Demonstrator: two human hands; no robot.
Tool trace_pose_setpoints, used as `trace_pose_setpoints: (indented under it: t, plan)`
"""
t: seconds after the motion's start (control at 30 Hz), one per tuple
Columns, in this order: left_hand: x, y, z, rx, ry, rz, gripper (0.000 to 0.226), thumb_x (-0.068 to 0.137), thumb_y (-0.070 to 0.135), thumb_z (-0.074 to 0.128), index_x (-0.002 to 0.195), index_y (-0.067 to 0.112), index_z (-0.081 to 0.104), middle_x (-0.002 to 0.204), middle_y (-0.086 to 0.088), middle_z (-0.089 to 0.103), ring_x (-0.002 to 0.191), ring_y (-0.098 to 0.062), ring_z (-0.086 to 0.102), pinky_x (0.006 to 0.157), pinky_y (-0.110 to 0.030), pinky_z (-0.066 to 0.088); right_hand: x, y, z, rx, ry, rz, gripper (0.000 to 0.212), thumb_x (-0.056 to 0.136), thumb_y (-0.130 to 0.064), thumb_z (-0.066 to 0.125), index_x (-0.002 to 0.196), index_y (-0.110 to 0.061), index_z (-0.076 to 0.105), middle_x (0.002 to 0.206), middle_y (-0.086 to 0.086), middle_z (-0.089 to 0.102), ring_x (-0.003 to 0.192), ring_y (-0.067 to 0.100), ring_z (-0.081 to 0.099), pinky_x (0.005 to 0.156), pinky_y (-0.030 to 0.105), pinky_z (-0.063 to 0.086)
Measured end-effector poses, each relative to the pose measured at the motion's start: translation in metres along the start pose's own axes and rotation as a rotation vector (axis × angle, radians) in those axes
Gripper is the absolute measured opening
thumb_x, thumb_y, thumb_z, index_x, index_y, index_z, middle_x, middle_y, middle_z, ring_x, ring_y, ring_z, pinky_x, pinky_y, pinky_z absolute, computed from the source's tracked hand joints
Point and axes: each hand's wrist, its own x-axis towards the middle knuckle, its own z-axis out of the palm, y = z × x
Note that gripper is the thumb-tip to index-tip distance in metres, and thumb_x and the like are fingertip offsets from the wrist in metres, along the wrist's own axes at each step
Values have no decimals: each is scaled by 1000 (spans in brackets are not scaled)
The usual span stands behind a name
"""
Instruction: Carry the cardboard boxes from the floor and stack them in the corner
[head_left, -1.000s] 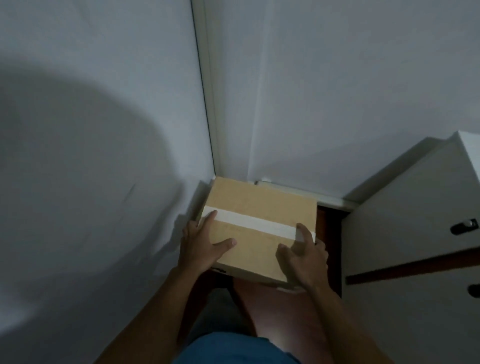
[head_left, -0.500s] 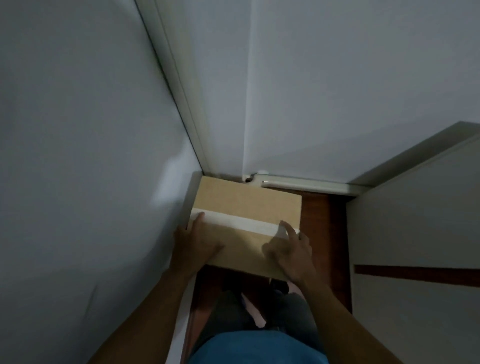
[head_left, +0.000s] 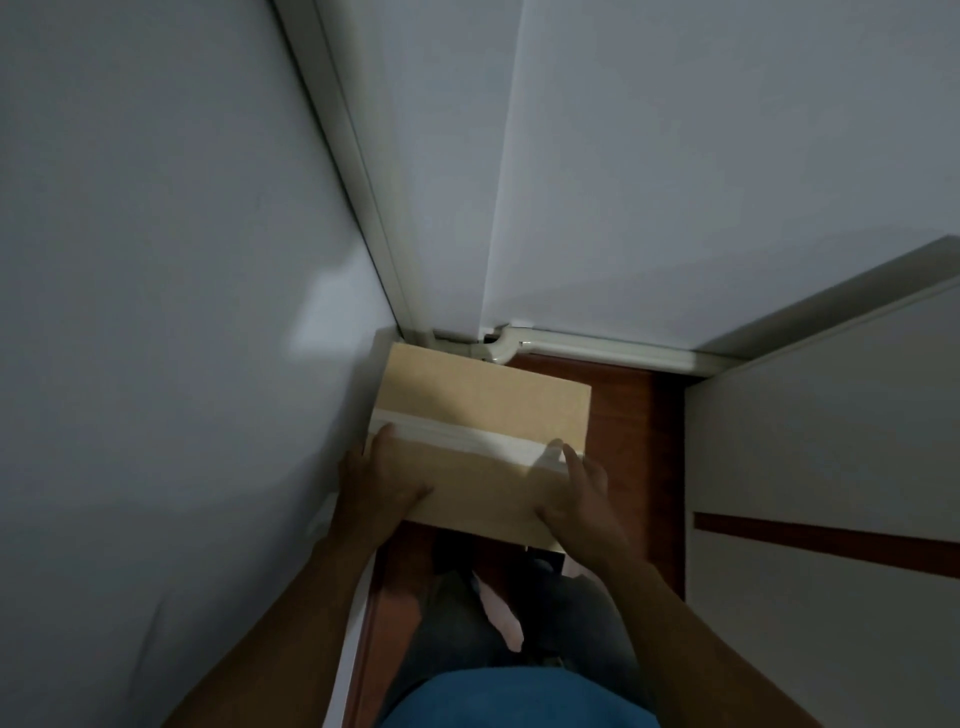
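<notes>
A brown cardboard box (head_left: 483, 400) with a white tape strip across its top sits low in the corner, its far left corner against the white trunking. My left hand (head_left: 382, 480) grips its near left edge, thumb on top by the tape. My right hand (head_left: 576, 493) grips its near right corner, fingers lying on the tape end. The box's underside and whatever it rests on are hidden.
A grey wall (head_left: 156, 312) runs close along the left. White cable trunking (head_left: 597, 348) follows the wall base at the back. A white cabinet (head_left: 831, 467) with a brown strip stands on the right. Red-brown floor (head_left: 634, 441) shows between box and cabinet. My legs are below.
The box has gone down and deeper into the corner with both hands still on it. The view has tilted so the cabinet's handles are out of sight.
</notes>
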Motion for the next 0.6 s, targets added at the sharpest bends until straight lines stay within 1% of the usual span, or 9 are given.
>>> trace_pose_setpoints:
  t: [0.07,0.13,0.17,0.27,0.37,0.43,0.47,0.57,0.6]
  plan:
    - [3,-3,4,32,-52,-4,113,67,48,84,156,22,18,142,-26,33,128,-45,38,107,-49,37,4,0,2,-13,-21,-3,94,83,-20,72,155,-34,12,158,8,9,134,33,39,97,39,52]
    - [3,-6,9,65,-118,-19,119,68,50,83,157,26,8,145,-25,24,130,-45,34,109,-48,35,4,-3,5,-32,-26,6,89,85,-16,69,154,-32,16,157,10,9,133,32,39,91,32,51]
    - [2,-6,9,73,-136,-28,120,68,51,82,157,27,5,146,-25,21,132,-44,32,110,-48,34,2,-4,6,-51,-20,-4,86,85,-15,67,153,-30,18,156,11,9,132,32,39,89,32,51]
    - [5,-6,10,139,-148,5,117,71,54,77,157,25,4,153,-27,17,138,-45,26,112,-48,32,-2,-4,7,-123,1,-70,77,87,-11,63,153,-14,24,152,13,18,135,35,37,100,42,49]
    - [6,-4,10,209,-132,59,109,76,55,71,157,18,10,157,-26,18,142,-43,21,113,-47,32,-8,-10,3,-60,-6,24,79,89,-12,60,156,-13,19,154,12,17,129,32,44,97,45,51]
    - [5,3,7,202,-95,76,102,80,52,69,157,17,13,161,-23,9,147,-41,12,116,-50,24,-13,-16,1,-74,13,24,76,90,-12,58,156,-13,20,154,14,22,132,32,42,103,43,47]
    - [7,7,7,202,-74,107,96,82,50,68,156,14,18,162,-22,9,148,-41,10,116,-51,22,-15,-17,0,-86,22,8,74,90,-11,57,156,-12,21,153,15,27,133,32,41,105,41,45]
    - [2,28,-3,165,-3,210,75,83,39,61,147,6,40,155,-24,29,145,-43,22,115,-54,28,-27,-25,-4,-134,57,-35,69,90,-12,55,153,-10,27,147,17,39,131,31,43,103,35,42]
    - [1,33,-3,132,-14,225,70,84,36,61,145,6,43,154,-23,32,144,-42,25,114,-53,30,-30,-24,-4,-153,58,-39,67,90,-13,55,152,-9,29,147,17,40,132,30,43,102,33,40]
